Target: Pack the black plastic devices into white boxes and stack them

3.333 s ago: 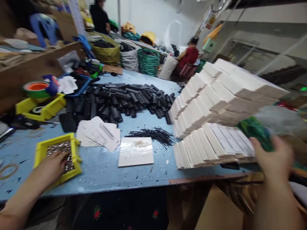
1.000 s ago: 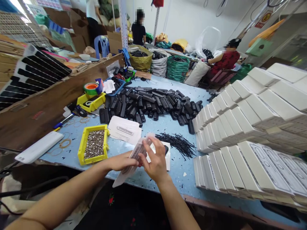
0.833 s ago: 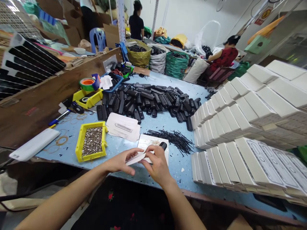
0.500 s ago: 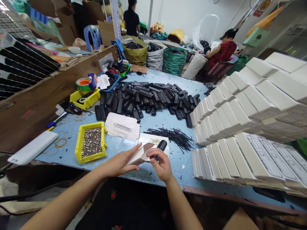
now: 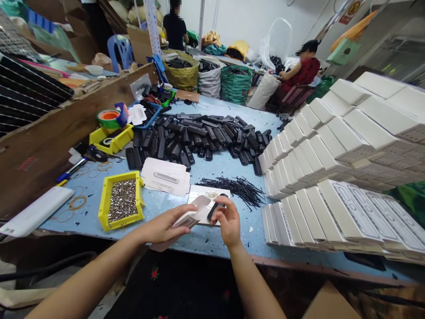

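left hand [image 5: 162,228] cupped a small white carton [image 5: 190,215] from below, fingers wrapped round its lower end, open flap up. right hand [image 5: 228,221] pinched a black stick-shaped part [image 5: 213,211] between thumb and fingertips, its lower end at the carton's open mouth; couldn't tell if it was inside yet. both hands were over the near edge of the blue table [image 5: 212,168], carton held just above it.

relative to the carton: white tile [image 5: 207,195] directly behind, loose black pins [image 5: 239,188] behind and right of it, flat carton blanks [image 5: 166,176] behind-left, yellow tray of small metal parts [image 5: 121,200] to the left, heap of black parts [image 5: 199,135] further back, stacked white boxes [image 5: 332,173] well to the right. a seated person in red [image 5: 303,68] was far behind.
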Demonstrator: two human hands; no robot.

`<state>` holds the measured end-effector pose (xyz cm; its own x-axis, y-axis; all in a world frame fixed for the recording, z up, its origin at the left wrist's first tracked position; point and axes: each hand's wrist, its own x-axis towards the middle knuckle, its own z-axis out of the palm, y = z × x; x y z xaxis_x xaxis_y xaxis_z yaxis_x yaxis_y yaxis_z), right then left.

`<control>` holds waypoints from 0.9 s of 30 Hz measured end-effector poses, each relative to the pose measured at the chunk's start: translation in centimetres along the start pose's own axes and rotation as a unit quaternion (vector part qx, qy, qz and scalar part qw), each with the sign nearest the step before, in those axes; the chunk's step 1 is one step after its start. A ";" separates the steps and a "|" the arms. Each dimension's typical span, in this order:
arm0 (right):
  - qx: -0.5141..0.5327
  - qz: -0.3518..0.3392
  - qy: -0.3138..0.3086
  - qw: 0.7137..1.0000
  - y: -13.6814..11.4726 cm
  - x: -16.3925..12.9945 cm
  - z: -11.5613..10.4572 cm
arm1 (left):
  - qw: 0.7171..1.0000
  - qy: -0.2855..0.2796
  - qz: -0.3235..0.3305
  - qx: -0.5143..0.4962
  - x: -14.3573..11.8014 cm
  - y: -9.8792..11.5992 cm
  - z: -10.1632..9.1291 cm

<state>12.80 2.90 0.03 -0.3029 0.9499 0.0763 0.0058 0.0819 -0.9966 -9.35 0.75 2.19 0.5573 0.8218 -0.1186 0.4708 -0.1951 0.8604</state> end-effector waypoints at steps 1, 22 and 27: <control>0.051 0.044 0.025 0.997 0.5 0.0 0.5 | 1.000 -0.002 0.005 -0.002 0.0 0.1 0.4; -0.276 -0.157 -0.157 0.935 -0.2 0.1 -1.0 | 0.968 0.149 -0.150 -0.133 1.4 -0.7 3.6; -0.284 -0.145 -0.056 0.946 0.6 -0.5 1.8 | 0.975 0.147 -0.097 -0.138 2.5 -0.3 3.1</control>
<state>11.27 1.95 -0.65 -0.4684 0.8280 0.3083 0.4089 0.5125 -0.7551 -6.02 1.19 0.11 0.2368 0.9547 -0.1800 0.3233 0.0972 0.9413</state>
